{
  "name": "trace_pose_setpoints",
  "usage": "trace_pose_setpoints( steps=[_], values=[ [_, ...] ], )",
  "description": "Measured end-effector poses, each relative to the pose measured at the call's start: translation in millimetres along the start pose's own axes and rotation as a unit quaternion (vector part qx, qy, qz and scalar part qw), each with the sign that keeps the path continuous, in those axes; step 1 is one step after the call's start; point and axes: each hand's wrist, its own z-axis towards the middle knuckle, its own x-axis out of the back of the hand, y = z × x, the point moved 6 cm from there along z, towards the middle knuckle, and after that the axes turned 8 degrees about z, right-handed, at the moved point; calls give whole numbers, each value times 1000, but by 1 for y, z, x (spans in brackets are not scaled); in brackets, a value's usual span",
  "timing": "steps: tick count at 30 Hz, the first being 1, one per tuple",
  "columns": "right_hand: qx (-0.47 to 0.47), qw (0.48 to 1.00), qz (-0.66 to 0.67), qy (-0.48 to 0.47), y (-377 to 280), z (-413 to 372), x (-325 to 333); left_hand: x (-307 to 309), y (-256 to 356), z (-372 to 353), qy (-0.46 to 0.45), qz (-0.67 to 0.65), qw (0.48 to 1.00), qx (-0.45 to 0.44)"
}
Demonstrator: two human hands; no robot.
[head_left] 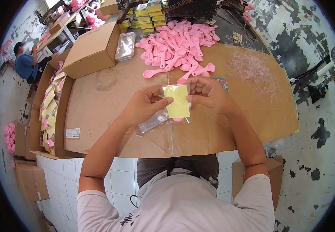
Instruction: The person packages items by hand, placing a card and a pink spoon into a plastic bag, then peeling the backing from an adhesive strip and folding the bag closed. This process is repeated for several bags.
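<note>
Between my hands is a small clear plastic bag (pixel 189 120) with a yellow card (pixel 178 101) in it. A bit of something pink (pixel 178 119) shows below the card; its full shape is hidden. My left hand (pixel 146 103) pinches the bag's left edge, thumb on the card. My right hand (pixel 210 96) grips the right edge with curled fingers. Flat clear bags (pixel 152 123) lie on the cardboard under my left wrist. Just beyond my hands is a heap of pink measuring spoons (pixel 179 44). A blue printed card (pixel 222 83) is partly hidden behind my right hand.
An open carton (pixel 61 127) of packed yellow-and-pink pieces stands at the left, beside a closed cardboard box (pixel 92 50). A stack of clear bags (pixel 125 46) and yellow card bundles (pixel 148 17) sit at the back. Pink plastic strands (pixel 254 71) lie right. A person (pixel 28 63) sits far left.
</note>
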Motion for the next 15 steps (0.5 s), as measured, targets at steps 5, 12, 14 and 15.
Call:
trace_pose_setpoints(
  steps=[5, 12, 14, 15],
  values=[
    [65, 944, -307, 98, -31, -8, 33, 71, -11, -36, 153, -41, 987, 30],
    [44, 850, -501, 155, -37, -21, 80, 173, -16, -92, 464, -317, 803, -197],
    [27, 841, -525, 127, -35, -24, 81, 151, -22, -74, 388, -141, 905, -106],
    [18, 836, -537, 114, -35, -27, 81, 137, -23, -64, 340, -51, 937, -58]
  ],
)
